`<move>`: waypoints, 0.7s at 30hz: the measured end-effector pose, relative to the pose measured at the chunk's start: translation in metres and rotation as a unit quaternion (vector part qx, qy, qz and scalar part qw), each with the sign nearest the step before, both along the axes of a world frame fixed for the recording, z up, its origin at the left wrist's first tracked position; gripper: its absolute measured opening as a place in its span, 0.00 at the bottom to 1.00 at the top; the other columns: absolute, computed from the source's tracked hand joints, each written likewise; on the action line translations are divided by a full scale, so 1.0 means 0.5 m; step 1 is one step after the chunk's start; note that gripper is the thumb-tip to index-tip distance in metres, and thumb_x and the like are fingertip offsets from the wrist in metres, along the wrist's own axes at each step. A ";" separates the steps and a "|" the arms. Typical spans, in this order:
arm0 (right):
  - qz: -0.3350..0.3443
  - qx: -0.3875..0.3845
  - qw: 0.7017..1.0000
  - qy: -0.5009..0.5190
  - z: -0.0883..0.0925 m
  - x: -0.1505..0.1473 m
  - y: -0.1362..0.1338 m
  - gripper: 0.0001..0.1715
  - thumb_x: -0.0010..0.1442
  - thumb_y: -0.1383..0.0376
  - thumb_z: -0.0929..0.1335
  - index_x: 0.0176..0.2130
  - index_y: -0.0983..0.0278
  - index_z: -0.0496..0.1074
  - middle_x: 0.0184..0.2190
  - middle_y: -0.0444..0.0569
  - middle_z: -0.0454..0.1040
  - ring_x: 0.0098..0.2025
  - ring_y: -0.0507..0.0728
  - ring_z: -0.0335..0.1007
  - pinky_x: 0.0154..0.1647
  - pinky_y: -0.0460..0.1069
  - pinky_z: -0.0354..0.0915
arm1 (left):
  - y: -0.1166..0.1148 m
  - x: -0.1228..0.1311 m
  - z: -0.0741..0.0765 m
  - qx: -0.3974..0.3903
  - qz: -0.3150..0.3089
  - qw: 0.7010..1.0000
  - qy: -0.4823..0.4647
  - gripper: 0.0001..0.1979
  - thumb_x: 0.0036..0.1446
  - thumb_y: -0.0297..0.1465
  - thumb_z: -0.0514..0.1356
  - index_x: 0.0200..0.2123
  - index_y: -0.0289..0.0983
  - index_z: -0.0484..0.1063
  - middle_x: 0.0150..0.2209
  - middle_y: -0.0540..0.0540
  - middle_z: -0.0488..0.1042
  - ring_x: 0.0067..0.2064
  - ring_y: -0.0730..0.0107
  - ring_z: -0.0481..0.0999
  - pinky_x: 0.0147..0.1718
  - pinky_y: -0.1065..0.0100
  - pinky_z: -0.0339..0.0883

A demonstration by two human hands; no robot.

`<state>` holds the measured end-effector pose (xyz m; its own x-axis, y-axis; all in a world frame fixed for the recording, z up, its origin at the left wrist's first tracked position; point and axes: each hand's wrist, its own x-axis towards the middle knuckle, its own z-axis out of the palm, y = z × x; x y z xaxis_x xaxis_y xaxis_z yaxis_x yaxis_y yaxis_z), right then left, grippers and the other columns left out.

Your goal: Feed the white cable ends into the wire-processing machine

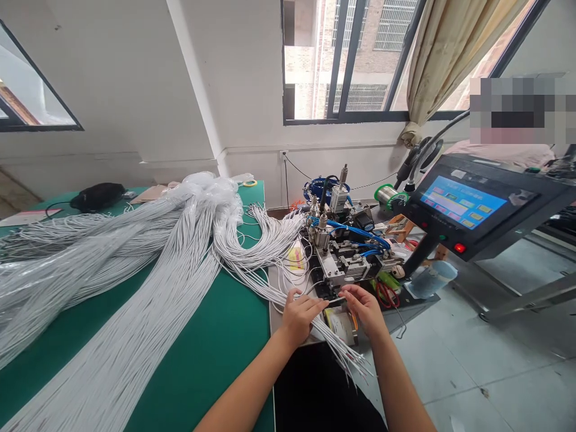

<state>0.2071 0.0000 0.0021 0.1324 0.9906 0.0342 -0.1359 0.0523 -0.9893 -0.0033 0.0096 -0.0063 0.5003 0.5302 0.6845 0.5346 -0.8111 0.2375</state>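
Note:
A short length of white cable [333, 300] runs between my two hands, just in front of the machine [335, 258]. My left hand [300, 317] pinches it from the left, close to a bundle of white cables [261, 291] that passes beneath. Fingertips of my right hand [364, 307] are closed at the cable's other end, by the machine's front fixture; the very tip is too small to make out. Loose cable ends [353, 359] hang over the table edge below, between my forearms.
Long white cable bundles with plastic wrap [198, 186] lie across the green table [234, 342]. To the right stand a lit control screen [463, 201], a solder wire spool [389, 197], red-handled scissors [386, 294] and a clear plastic container [432, 279]. A person [504, 150] is behind the screen.

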 end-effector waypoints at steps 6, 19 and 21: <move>-0.009 -0.013 0.993 0.119 0.027 -0.012 -0.010 0.19 0.43 0.57 0.77 0.36 0.61 0.75 0.34 0.50 0.77 0.23 0.51 0.67 0.17 0.44 0.56 | -0.011 -0.007 0.019 0.038 -0.018 0.999 -0.025 0.20 0.64 0.27 0.43 0.51 0.43 0.71 0.45 0.48 0.78 0.40 0.70 0.75 0.47 0.61 0.55; -0.069 0.023 0.994 -0.076 0.020 -0.023 -0.016 0.21 0.52 0.49 0.71 0.35 0.65 0.76 0.23 0.46 0.71 0.21 0.51 0.58 0.23 0.47 0.56 | -0.010 -0.006 0.017 0.025 -0.016 0.999 -0.024 0.20 0.64 0.26 0.45 0.53 0.43 0.70 0.44 0.48 0.78 0.40 0.71 0.74 0.44 0.63 0.58; -0.060 0.017 0.993 -0.098 0.018 -0.020 -0.016 0.24 0.54 0.48 0.69 0.37 0.65 0.76 0.26 0.48 0.72 0.21 0.51 0.57 0.21 0.47 0.54 | -0.008 -0.004 0.013 0.016 0.002 1.000 -0.001 0.20 0.64 0.26 0.45 0.52 0.44 0.71 0.43 0.48 0.78 0.40 0.70 0.74 0.45 0.63 0.57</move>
<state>0.1970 -0.0082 0.0112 0.2378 0.9657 0.1040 0.0681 0.0903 -0.9936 -0.0052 0.0056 0.0002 0.4964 0.5099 0.7026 0.5379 -0.8159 0.2121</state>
